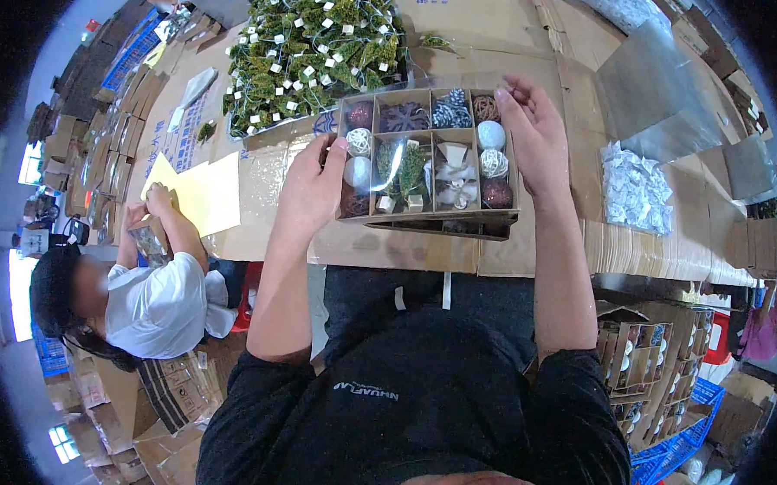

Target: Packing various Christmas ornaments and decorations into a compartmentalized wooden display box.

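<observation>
A shallow brown cardboard box (445, 134) with dividers sits before me near the table's front edge. Its compartments hold dark red glitter balls, white balls, woven balls, a frosted pine cone (451, 109), green sprigs (402, 169) and pale ornaments. A clear plastic cover (395, 160) lies over it, catching glare and reaching slightly past the far edge. My left hand (308, 187) is closed at the left edge of cover and box. At the far right corner, my right hand (536, 136) pinches the cover between thumb and finger. Beneath, part of another divided box (484, 227) shows.
Behind lies a big pile of green sprigs with white cubes (315, 49). Yellow sheets (204, 191) are at left, where a person in a white shirt (156, 306) works. Small white packets (637, 188) and clear plastic sheets (651, 89) lie right. Filled boxes (660, 367) stand lower right.
</observation>
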Tool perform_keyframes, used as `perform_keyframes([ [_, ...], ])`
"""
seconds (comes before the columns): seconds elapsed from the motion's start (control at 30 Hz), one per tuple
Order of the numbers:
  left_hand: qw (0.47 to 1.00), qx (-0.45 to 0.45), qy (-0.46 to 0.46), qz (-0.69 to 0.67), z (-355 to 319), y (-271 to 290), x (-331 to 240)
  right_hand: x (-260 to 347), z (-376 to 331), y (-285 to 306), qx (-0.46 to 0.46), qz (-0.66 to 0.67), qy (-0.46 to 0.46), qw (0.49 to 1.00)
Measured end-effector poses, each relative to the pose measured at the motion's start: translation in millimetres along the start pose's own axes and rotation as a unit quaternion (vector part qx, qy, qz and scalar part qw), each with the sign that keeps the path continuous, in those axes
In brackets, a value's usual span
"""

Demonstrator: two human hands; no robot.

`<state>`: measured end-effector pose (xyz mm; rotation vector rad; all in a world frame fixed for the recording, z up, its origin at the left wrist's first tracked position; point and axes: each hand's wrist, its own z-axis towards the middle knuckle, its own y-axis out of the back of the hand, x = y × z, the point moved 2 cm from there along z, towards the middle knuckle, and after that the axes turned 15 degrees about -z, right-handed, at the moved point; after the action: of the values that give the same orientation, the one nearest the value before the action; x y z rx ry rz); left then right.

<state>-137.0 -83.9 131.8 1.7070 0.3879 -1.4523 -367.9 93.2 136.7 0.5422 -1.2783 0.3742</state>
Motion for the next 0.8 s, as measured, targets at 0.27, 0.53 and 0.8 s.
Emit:
perform_keyframes([
  [0.27, 0.999, -0.018, -0.016, -0.049, 0.9, 1.2, 12.4, 1.1, 0.4, 4.5, 0.014, -0.059, -0.021, 0.998],
  [0.53, 0.977, 0.021, 0.124, -0.173, -10.3, -4.2, -19.6, -9.2, -3.2, 7.7, -0.007, -0.241, 0.041, 0.97],
  [0.8, 0.968, 0.051, 0.076, -0.232, 8.9, -13.6, 38.2, 4.4, -6.4, 6.1, 0.006, -0.292, 0.021, 0.956],
])
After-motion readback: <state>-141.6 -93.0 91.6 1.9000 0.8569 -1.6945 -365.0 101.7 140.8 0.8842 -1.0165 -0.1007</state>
